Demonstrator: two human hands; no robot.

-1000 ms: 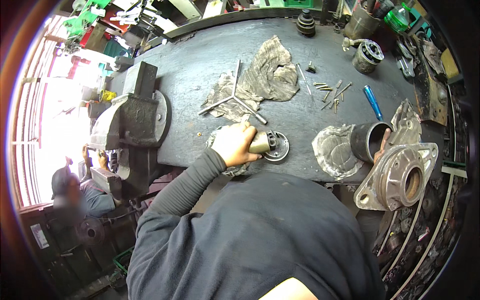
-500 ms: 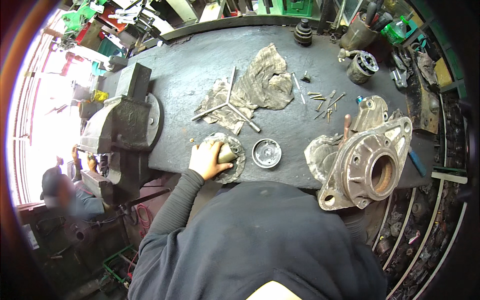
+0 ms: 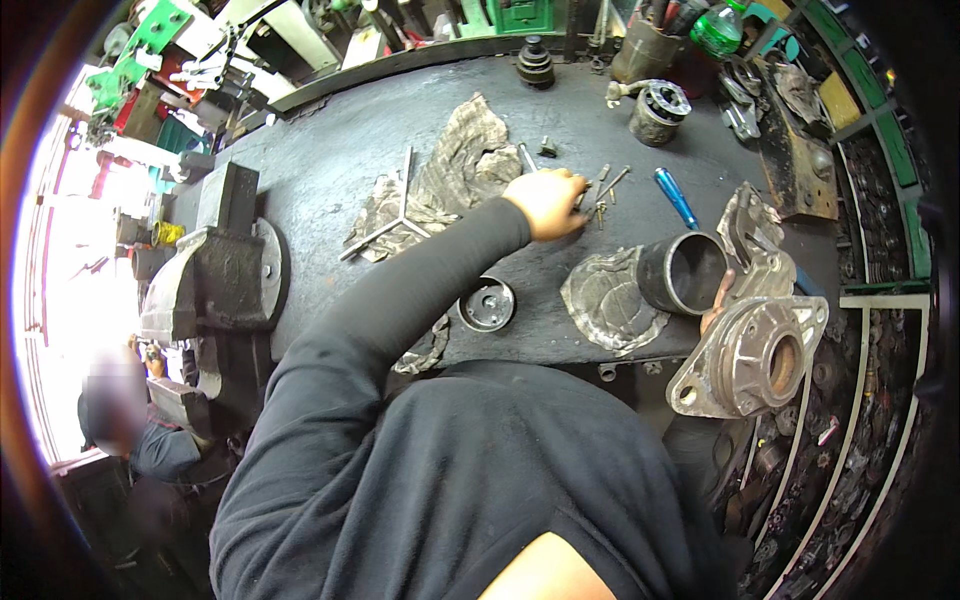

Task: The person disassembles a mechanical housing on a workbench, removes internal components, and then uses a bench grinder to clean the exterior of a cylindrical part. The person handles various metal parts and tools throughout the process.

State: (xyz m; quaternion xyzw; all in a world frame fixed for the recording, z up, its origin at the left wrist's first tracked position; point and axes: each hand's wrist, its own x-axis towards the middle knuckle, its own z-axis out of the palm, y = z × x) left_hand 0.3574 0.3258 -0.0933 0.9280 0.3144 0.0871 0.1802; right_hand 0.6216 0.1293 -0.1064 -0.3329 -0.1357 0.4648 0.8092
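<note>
My left hand (image 3: 545, 202) reaches over the bench top, palm down, to a loose group of small bolts (image 3: 612, 188). Its fingers look apart over the bolts at the left of the group; a little blur hides whether they touch one. My right hand (image 3: 717, 302) is mostly hidden, with one finger showing behind a cast metal housing (image 3: 750, 365) that it holds at the bench's front edge. The housing has a round bore and flange holes. Beside it, a hollow metal cylinder (image 3: 652, 278) lies by a grimy rag (image 3: 610, 300). A round metal cap (image 3: 487, 304) sits below my left forearm.
A three-armed wrench (image 3: 403, 222) lies on crumpled cloth (image 3: 465, 150). At left stands a big bench vise (image 3: 225, 270), with another person (image 3: 150, 430) beyond it. A blue handle (image 3: 677, 198), a gear part (image 3: 536, 65) and a cylindrical metal part (image 3: 657, 115) occupy the bench's far and right areas.
My left hand has left the rag and the metal piece at the front edge and moved right and away to the bolts. The housing has shifted lower, uncovering the hollow cylinder. The view has turned.
</note>
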